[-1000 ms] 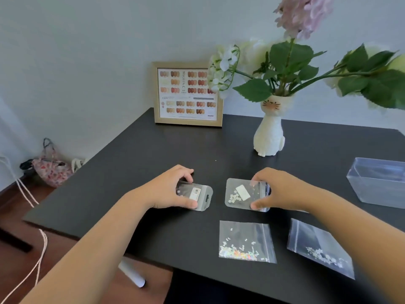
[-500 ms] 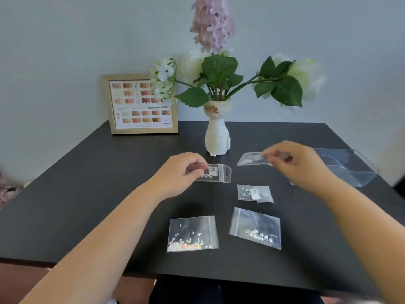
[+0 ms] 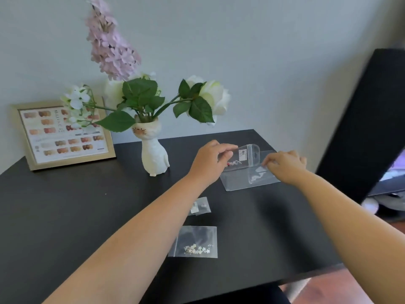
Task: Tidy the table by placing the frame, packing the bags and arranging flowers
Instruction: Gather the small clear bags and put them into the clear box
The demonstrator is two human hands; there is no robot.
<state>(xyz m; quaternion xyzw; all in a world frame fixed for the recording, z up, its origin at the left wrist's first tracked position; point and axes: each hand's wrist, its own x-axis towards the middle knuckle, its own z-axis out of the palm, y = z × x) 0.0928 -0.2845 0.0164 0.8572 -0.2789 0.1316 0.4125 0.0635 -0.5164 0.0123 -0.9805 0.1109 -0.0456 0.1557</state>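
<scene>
My left hand (image 3: pixel 210 157) pinches a small clear bag (image 3: pixel 245 157) of beads over the clear plastic box (image 3: pixel 241 183) at the table's right back. Over the same box, my right hand (image 3: pixel 285 164) pinches another small bag (image 3: pixel 259 172); that bag sits low inside it. On the black table (image 3: pixel 65 216) nearer me lie a small labelled bag (image 3: pixel 199 206) and a larger zip bag (image 3: pixel 195 242) with pale flower pieces. The gold frame (image 3: pixel 63 134) leans against the wall at back left. A white cat vase (image 3: pixel 153 154) holds pink and white flowers (image 3: pixel 114 49).
The table's right edge runs close to the box. A dark panel (image 3: pixel 361 119) stands beyond it on the right. Wooden floor (image 3: pixel 328 288) shows below the table's front corner.
Both hands carried their bags rightward to the clear box, and my view swung right. The right hand's bag now sits down in the box; the left hand's bag hovers at its rim.
</scene>
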